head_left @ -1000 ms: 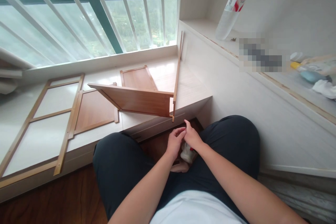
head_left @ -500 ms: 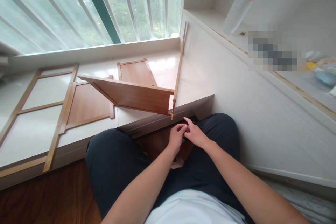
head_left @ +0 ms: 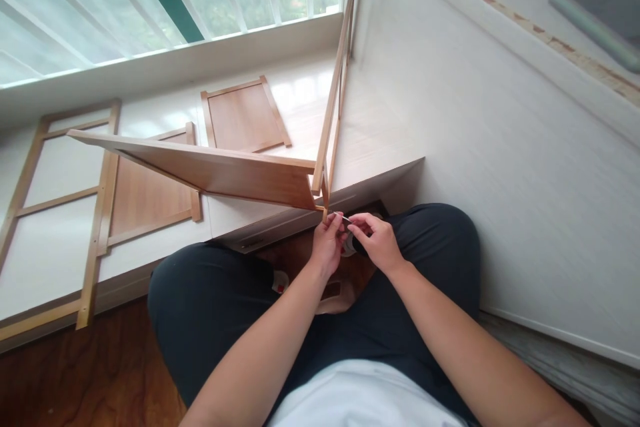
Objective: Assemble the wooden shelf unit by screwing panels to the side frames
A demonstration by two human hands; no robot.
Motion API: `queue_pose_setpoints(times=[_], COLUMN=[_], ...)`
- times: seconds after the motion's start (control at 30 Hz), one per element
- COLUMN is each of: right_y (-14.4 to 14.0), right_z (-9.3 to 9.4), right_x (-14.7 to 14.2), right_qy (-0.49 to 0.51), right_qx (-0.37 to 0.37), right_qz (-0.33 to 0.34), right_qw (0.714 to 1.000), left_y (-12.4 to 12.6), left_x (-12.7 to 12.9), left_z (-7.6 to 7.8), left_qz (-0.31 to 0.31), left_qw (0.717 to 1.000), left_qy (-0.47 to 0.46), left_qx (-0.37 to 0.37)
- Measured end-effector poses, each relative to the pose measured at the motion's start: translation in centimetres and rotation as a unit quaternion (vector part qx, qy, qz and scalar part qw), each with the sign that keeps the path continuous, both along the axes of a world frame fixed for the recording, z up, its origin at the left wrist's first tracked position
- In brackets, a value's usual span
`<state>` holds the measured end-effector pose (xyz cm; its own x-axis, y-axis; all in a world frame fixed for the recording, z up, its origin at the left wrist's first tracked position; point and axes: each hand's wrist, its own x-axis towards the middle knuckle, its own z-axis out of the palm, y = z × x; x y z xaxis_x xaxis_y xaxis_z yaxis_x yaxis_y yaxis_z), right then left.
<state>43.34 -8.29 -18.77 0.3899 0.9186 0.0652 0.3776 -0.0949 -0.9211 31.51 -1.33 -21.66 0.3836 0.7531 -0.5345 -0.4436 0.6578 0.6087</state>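
Two brown wooden panels (head_left: pixel 220 170) stand joined at a corner; three framed pieces (head_left: pixel 245 113) lie loose on the white ledge (head_left: pixel 300 90). The left hand (head_left: pixel 327 247) and right hand (head_left: pixel 377 240) pinch a small fitting (head_left: pixel 346 219) between closed fingertips just below that corner.

1. No readable text, labels, brands or numbers anywhere in my view.
2. Small white-and-red item (head_left: pixel 281 282) by my knee: red mark on it, too small to read.
3. Wood panels (head_left: pixel 220 173) on the window ledge: plain, no markings.
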Motion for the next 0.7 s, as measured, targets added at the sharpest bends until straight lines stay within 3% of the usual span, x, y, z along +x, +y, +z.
queue_pose_setpoints(times=[0.47,0.7], right_y=[0.7,1.6], right_z=[-0.3,-0.7], right_x=[0.0,0.1], right_qy=[0.052,0.170], right_qx=[-0.020,-0.051], right_qz=[-0.046,-0.064], right_qw=[0.997,0.982], left_y=[0.0,-0.1], left_x=[0.5,0.6], left_z=[0.4,0.7], left_qz=[0.044,0.040], left_qw=[0.998,0.999], left_qy=[-0.044,-0.007], left_qx=[-0.016,0.000])
